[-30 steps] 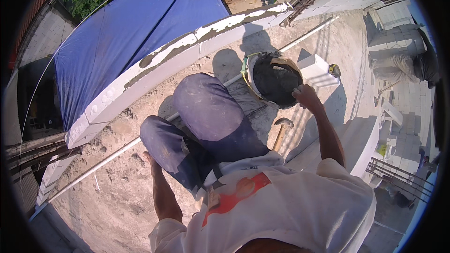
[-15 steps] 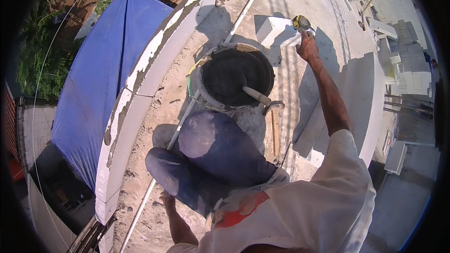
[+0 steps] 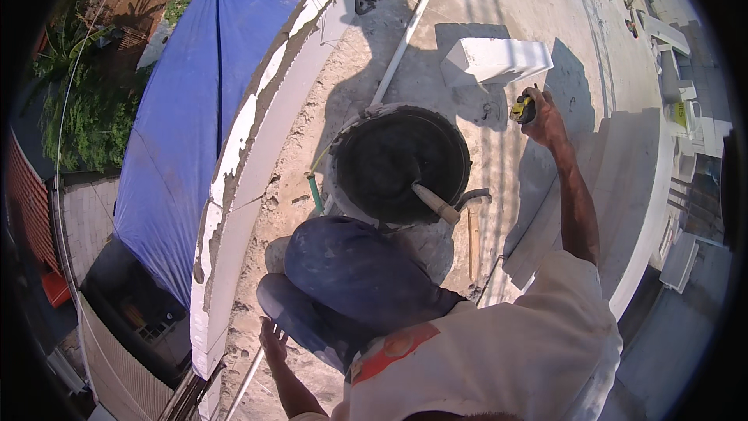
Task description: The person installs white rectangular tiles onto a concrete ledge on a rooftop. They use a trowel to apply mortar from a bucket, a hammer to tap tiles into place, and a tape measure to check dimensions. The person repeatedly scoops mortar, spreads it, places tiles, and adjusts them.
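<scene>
My right hand (image 3: 545, 121) is closed around a yellow and black tape measure (image 3: 523, 110), held just on the near side of a white block (image 3: 487, 62) that lies on the floor. My left hand (image 3: 273, 341) is low on the left beside my bent leg, fingers apart, with nothing visible in it. Between my knees and the block stands a round black bucket (image 3: 467, 157) of dark wet mix. A tool with a wooden handle (image 3: 438, 203) rests in the mix, its working end sunk out of sight. Close by lies a hammer (image 3: 474, 243) with a wooden handle.
A low curved wall of white blocks (image 3: 241, 179), with grey mortar on top, runs along my left; beyond it a blue tarp (image 3: 187, 101) hangs lower down. A white pipe (image 3: 409, 31) crosses the floor. Long pale slabs (image 3: 615, 187) are stacked at my right.
My right hand has drawn the tape measure back from the white block toward me. The head view has shifted a little. My left hand stays near my leg.
</scene>
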`<state>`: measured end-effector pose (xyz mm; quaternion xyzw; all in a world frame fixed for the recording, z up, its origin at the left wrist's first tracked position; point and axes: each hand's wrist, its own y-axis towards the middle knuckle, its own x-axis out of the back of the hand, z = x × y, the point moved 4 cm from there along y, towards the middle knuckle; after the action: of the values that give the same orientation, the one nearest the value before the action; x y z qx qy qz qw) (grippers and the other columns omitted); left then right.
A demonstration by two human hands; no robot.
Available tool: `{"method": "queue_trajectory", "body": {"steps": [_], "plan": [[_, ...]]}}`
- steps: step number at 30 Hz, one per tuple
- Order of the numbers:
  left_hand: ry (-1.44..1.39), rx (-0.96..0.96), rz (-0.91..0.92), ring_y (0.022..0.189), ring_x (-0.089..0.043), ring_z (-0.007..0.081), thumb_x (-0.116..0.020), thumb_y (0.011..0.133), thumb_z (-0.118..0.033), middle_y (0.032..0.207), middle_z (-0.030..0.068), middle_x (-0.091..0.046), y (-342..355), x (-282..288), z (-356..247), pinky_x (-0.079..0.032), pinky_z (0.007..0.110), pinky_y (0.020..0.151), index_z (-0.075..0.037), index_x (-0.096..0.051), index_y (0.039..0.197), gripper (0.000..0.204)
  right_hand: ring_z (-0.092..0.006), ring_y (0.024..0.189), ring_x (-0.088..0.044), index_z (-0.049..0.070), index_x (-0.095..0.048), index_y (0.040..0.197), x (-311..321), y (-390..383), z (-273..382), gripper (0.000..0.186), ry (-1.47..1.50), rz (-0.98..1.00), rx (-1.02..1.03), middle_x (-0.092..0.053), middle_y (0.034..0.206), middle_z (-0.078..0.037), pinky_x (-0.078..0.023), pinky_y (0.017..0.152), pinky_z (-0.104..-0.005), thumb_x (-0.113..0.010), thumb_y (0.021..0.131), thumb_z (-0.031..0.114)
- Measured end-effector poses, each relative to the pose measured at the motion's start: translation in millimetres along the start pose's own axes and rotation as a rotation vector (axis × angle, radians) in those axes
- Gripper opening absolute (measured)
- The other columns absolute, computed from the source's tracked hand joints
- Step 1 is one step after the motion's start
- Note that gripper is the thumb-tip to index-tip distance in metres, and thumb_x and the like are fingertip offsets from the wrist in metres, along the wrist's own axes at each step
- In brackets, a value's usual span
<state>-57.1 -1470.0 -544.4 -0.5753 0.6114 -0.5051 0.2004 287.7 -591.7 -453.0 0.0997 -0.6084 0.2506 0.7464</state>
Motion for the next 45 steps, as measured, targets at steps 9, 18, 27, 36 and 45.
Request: {"method": "queue_trajectory", "body": {"steps": [9, 18, 27, 36, 45], "plan": [[0.226, -0.061, 0.069, 0.124, -0.059, 0.0285, -0.049, 0.106, -0.060, 0.139, 0.0141, -0.061, -18.9, -18.6, -54.4, -0.051, 0.044, 0.101, -0.003, -0.052, 0.149, 0.072, -0.0398, 0.138, -0.049, 0.011, -0.046, 0.147, -2.6, 30.9, 77.2, 0.089, -0.093, -0.225, 0.178, -0.051, 0.145, -0.021, -0.048, 0.112, -0.0460, -0.088, 0.069, 0.006], [0.361, -0.587, -0.055, 0.142, -0.051, 0.0367, -0.064, 0.103, -0.022, 0.154, 0.0315, -0.048, -73.4, -52.2, -110.9, -0.042, 0.041, 0.118, 0.013, -0.040, 0.153, 0.065, -0.0330, 0.139, -0.052, 0.015, -0.046, 0.149, -5.9, 126.1, 69.1, 0.092, -0.423, 0.009, 0.156, -0.056, 0.147, -0.012, -0.046, 0.110, -0.0588, -0.088, 0.068, 0.006], [0.271, -1.143, 0.018, 0.142, -0.051, 0.0364, -0.072, 0.101, -0.029, 0.148, 0.0270, -0.056, -170.7, -133.8, -248.4, -0.039, 0.047, 0.120, 0.005, -0.050, 0.150, 0.064, -0.0365, 0.130, -0.060, 0.007, -0.052, 0.144, 140.2, 21.7, 202.7, 0.095, 0.128, -0.349, 0.461, -0.064, 0.135, -0.018, -0.048, 0.112, -0.0438, -0.095, 0.059, 0.006], [0.477, -1.856, 0.139, 0.158, -0.021, 0.0425, -0.093, 0.070, -0.053, 0.168, 0.0324, -0.019, -366.7, -299.7, -384.2, -0.022, 0.053, 0.129, 0.006, -0.012, 0.163, 0.136, -0.0313, 0.124, -0.063, 0.006, -0.055, 0.138, 166.3, -53.1, 386.2, 0.089, 0.501, -0.141, 0.772, -0.064, 0.132, -0.016, -0.050, 0.108, -0.0413, -0.091, 0.057, 0.007], [-0.036, -1.610, -0.107, 0.155, -0.027, 0.0417, -0.086, 0.077, -0.062, 0.166, 0.0345, -0.016, -274.9, -207.2, -329.6, -0.031, 0.055, 0.124, 0.007, -0.008, 0.163, 0.135, -0.0281, 0.116, -0.065, -0.002, -0.053, 0.138, 99.8, -86.5, 464.3, 0.098, 0.985, 0.010, 0.968, -0.065, 0.126, -0.014, -0.051, 0.104, -0.0402, -0.099, 0.052, 0.009]]}}
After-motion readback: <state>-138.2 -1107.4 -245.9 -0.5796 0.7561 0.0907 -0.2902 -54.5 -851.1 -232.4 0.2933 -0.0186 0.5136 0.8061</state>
